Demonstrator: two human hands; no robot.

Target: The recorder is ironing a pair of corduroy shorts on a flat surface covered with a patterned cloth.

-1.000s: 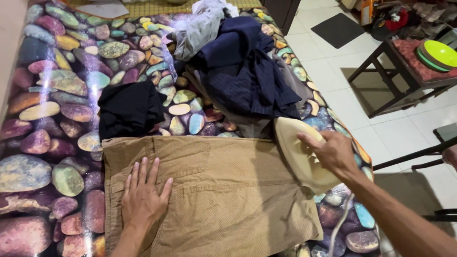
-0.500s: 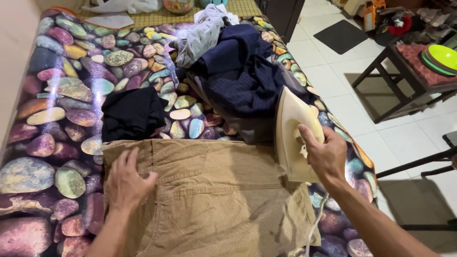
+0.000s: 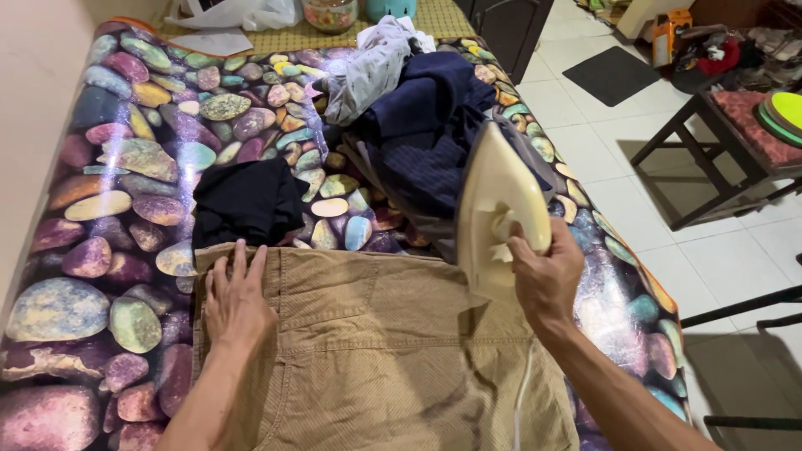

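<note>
Right hand point(image 3: 545, 280), clamped on the cream iron point(image 3: 493, 209), has swung it over the tan trousers point(image 3: 393, 351) while the open left hand point(image 3: 236, 301) pins them flat.

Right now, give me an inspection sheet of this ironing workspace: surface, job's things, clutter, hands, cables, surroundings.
Surface: table under a glossy pebble-print cover.
Job's things: tan corduroy garment spread flat; cream iron tilted, tip up.
Clutter: black cloth; navy and grey clothes pile.
Hands: left hand flat on the garment's left edge; right hand grips the iron.
Cables: white cord hangs below the iron.
Surroundings: tiled floor, dark side table, black mat.
</note>
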